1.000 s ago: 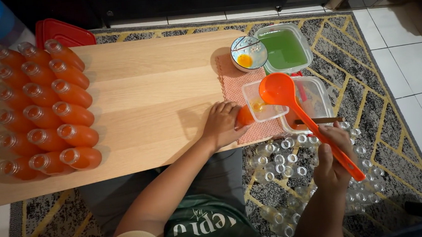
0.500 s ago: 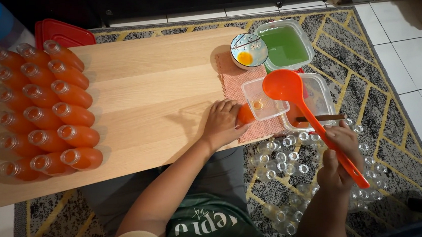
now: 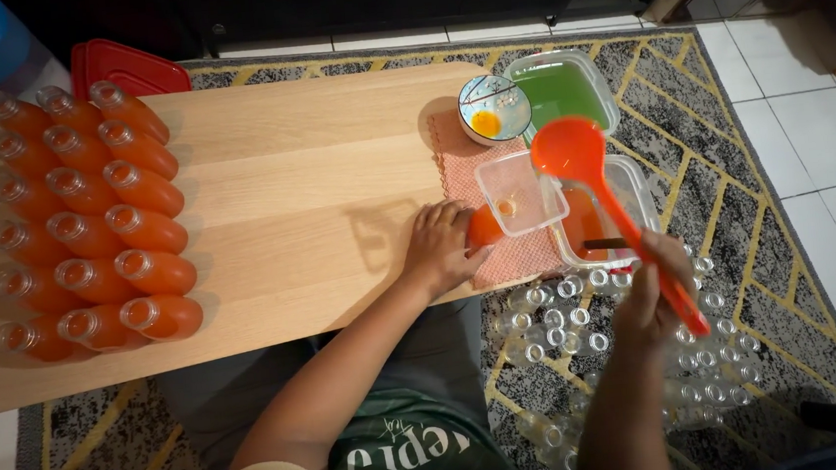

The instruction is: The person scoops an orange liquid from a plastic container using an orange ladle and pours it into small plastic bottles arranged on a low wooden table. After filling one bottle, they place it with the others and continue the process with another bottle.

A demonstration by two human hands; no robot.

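Head view looks down on a pale wooden bench set low over a patterned grey and yellow rug. The left hand lies curled around a small orange-filled plastic bottle, holding it upright on a pink checked cloth at the bench's near right edge. The right hand is closed around the lower handle of a long orange plastic ladle, whose round bowl hangs above and just beyond the bottle, tilted up towards the far side. Just right of the left hand sits a small clear square tub with a trace of orange liquid, and beside that a larger clear container of orange liquid, directly beneath the ladle's handle. Farther out from the left hand stand a small patterned bowl with a yellow spot inside and a clear container of green liquid. Around and below the right hand, empty clear bottles crowd the rug. Well to the left of the left hand, rows of filled orange bottles lie on the bench, with a red lid beyond them.
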